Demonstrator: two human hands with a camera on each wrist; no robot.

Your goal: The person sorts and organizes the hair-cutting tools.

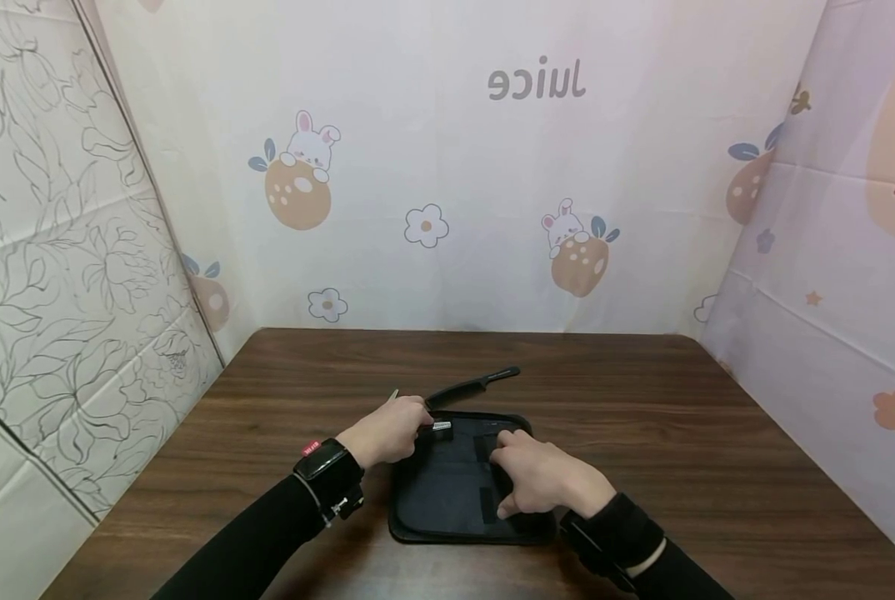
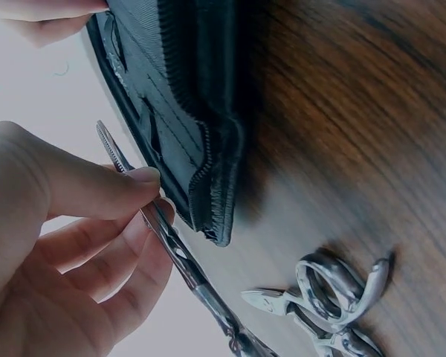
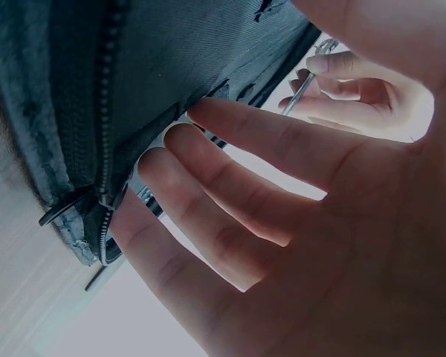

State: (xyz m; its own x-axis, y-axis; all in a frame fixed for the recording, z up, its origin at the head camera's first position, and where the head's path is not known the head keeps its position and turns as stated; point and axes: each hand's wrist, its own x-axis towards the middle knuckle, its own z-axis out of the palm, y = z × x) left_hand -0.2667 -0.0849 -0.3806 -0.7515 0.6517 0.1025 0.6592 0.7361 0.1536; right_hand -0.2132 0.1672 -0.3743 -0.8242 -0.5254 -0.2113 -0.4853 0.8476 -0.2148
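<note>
Black left sleeve nearest, reaching over the brown worktop to the left hand, with a slim metal tool pinched between thumb and fingers near its toothed end. Metal scissors lying apart on the worktop in the left wrist view. Seemingly stowing or unpacking at the open black zip case, with the tool near its left side; if stowing, judged to call next for lining up the tip with a strap. At the case's upper left, a ribbed silver piece, in it or only above: cannot tell. Just beyond, a black comb-like tool. Inside, dark straps toward the right; contents beneath hidden. Over them, the right hand, thumb apart from loosely extended fingers, fingertips against the lining, no tool held.
</note>
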